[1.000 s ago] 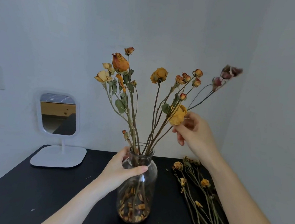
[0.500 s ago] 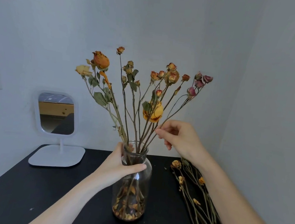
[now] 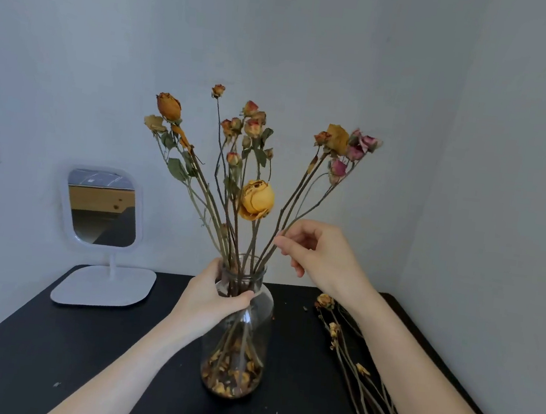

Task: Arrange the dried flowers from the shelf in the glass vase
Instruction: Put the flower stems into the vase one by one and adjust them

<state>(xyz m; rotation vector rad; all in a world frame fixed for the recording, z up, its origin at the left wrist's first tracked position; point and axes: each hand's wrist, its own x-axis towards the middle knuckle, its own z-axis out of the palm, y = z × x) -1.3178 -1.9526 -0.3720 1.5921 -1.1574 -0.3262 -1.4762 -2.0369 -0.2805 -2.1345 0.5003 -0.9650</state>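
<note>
Vase (image 3: 240, 336) sits mid-table, and the left hand (image 3: 213, 298) is wrapped round its neck, thumb across the front, steadying it. Flowers (image 3: 256, 199) fan out of it. A pile of loose stems (image 3: 360, 370) lies flat on the table (image 3: 44, 351) at about 4 o'clock from the vase, with the mirror (image 3: 101, 207) off at 10.

Right hand (image 3: 320, 256) is at 2 o'clock just above the rim, thumb and forefinger pinched on a thin stem (image 3: 310, 207), other fingers loosely curled. I think it's the one running up to the pink buds (image 3: 356, 150), but the stems cross there, so don't quote me.

Handling-wise, I'd say this stuff is featherlight and brittle, and the heads probably shed if bumped (the vase bottom is full of crumbs). So I'd grab low on the bare woody part, never the head, and nudge gently. The glass is the only heavy, slippery bit, hence the neck grip.
</note>
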